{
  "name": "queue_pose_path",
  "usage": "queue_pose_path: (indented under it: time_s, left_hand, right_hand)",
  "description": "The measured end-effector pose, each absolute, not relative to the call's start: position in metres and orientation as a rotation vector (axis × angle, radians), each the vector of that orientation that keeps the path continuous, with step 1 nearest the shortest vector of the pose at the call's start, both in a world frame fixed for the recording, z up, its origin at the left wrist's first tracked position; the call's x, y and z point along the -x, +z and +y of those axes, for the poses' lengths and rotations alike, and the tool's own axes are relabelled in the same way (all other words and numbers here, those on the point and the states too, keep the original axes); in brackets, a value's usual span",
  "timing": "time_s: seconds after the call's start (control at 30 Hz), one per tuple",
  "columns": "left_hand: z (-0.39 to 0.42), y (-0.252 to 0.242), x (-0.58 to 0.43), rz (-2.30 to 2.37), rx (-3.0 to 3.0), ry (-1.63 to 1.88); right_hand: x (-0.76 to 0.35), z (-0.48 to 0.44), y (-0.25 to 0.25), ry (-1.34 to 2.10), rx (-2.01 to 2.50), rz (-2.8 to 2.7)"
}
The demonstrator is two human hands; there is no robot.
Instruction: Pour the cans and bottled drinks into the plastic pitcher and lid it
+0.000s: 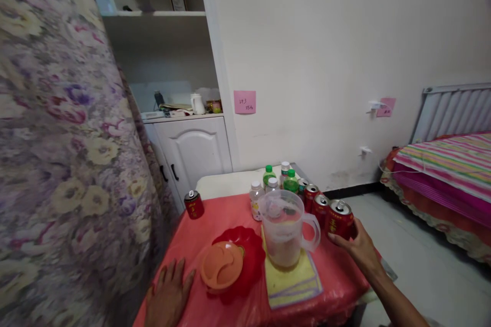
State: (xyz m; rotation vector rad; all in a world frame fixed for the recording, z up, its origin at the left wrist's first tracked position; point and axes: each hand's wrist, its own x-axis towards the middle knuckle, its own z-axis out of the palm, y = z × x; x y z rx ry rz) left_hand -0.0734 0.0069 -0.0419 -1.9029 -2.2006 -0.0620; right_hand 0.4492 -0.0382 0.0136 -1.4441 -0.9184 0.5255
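My right hand (356,245) is wrapped round a red drink can (338,220) at the table's right side; whether the can touches the table I cannot tell. Flat on the red tablecloth (226,212), my left hand (169,294) rests with its fingers apart. Near it sits an orange divided bowl (222,265) in a red scalloped dish (249,250). A clear plastic pitcher (284,230) with liquid inside stands on a yellow cloth (291,283). Two more red cans (320,208) line up behind the held one. Alone at the left edge is a dark-topped red can (194,205).
Several bottles, some with green caps (291,181), crowd behind the pitcher. A floral curtain (69,138) hangs at the left, beside a white cabinet (195,150). On the right are a bed (448,173) and a radiator (456,110). The wall (314,61) stands behind the table.
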Motion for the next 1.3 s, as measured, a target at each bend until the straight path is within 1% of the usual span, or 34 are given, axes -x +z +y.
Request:
queue_pose_path:
  time_s: [0.23,0.43,0.73,1.03,1.17,1.3]
  left_hand:
    - [0.005,-0.035,0.072,-2.214,1.936,-0.170]
    - [0.003,-0.025,0.072,-2.199,1.999,-0.132]
    - [0.004,-0.028,0.076,-2.164,2.042,-0.096]
    - [0.006,-0.033,0.072,-2.207,1.902,0.107]
    - [0.008,-0.038,0.075,-2.232,1.872,0.025]
    - [0.009,-0.041,0.077,-2.255,1.868,0.008]
  right_hand:
    - [-0.450,-0.043,0.020,0.472,1.431,-0.947]
    - [-0.447,-0.050,0.056,0.453,1.426,-0.989]
    - [-0.446,-0.036,0.090,0.252,1.475,-1.132]
    - [-0.428,-0.018,0.142,0.167,1.399,-1.319]
    - [-0.423,-0.006,0.162,0.070,1.389,-1.408]
    - [-0.421,0.005,0.167,-0.027,1.328,-1.507]
